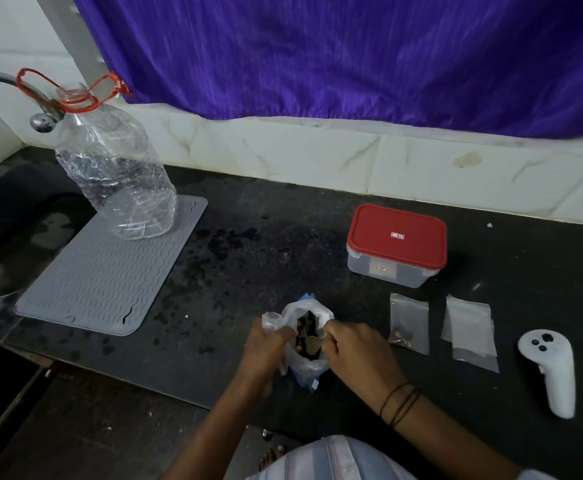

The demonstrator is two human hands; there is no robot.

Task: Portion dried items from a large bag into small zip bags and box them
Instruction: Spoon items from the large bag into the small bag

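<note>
Your dark counter (283, 237) carries everything here, with wet blotches across its middle. At the far left a grey ribbed mat (103, 268) lies flat on it, and a large clear plastic bottle (117, 168) stands on the mat's back corner, uncapped, with a red handle ring around its neck; you can see nothing inside it but its own crumpled walls.

To the right, near the tiled wall, sits the box (396, 245), a clear tub with a red lid pressed on. Its walls are frosted, so you cannot tell what is in it.

At the far right a white controller (549, 370) lies on the counter, well apart from the box.

Directly in front of you stands the large bag (305, 341), white plastic with blue edges, its mouth pulled wide. Dark dried pieces with a few yellowish bits show inside. Your left hand (266, 355) grips the left lip of the bag with curled fingers, bunching the plastic. Your right hand (356, 355) pinches the right lip, fingers curled tight against it.

Just right of your right hand lie two small zip bags, side by side and a little apart, in front of the box. The nearer zip bag (409, 323) holds a few pale brown pieces at its bottom corner. The farther zip bag (470, 332) lies flat, and you can see nothing in it.
</note>
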